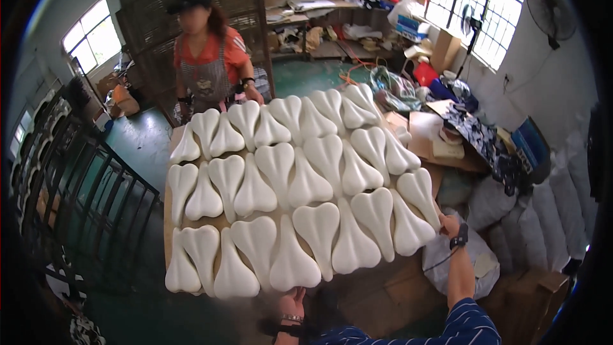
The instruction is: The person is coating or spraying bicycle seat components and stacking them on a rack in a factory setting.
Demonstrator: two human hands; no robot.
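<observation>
1. Workshop's cluttered: barred windows (476, 9), shelves of junk at the back, a green floor (137, 144), white sacks (562, 211) along the right wall.
2. Up front, a flat board (170, 217) is packed with white saddle-shaped foam pads (290, 185), laid head-to-tail in three rows and touching each other.
3. My left hand (292, 301) sits at the near edge, just under the front row. It looks curled on the board's rim, but I can't tell how tight the grip is.
4. My right hand (449, 225) is at the right edge, against the outermost pad; whether it's clenched or just resting, can't tell either.
5. Another person (211, 51) stands at the far end, hands down at that edge.
6. Risk as I see it: the pads are loose, so any tilt or uneven pull between the two ends could slide the edge ones off onto the floor.
</observation>
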